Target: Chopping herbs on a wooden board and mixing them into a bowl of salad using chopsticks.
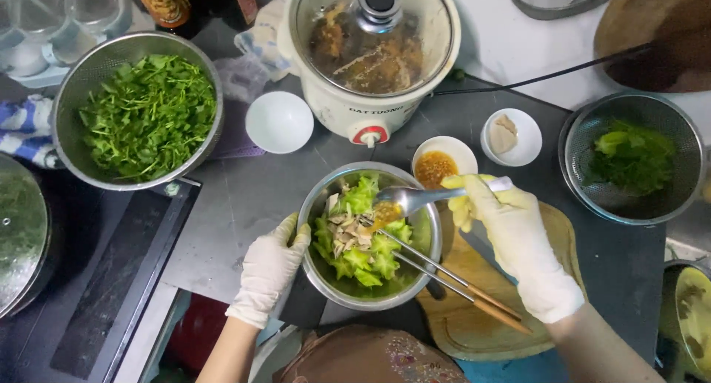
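Your gloved left hand [270, 268] cups the rim of the round steel bowl of green salad [368, 235] on the dark grey counter [244, 198]. Your gloved right hand [511, 231] pinches a metal spoon [411, 198], tipping orange sauce over it. White slow cooker [370, 50] sits behind, steel colander of leafy greens [144, 109] far left.

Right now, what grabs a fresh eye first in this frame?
Centre frame, the steel bowl of green chunks and pale shreds: the gloved left hand steadies its rim while the gloved right hand tips a spoon of orange sauce over it, chopsticks resting in the bowl. Upper left, a colander heaped with leafy greens; top centre, a white slow cooker under a glass lid.
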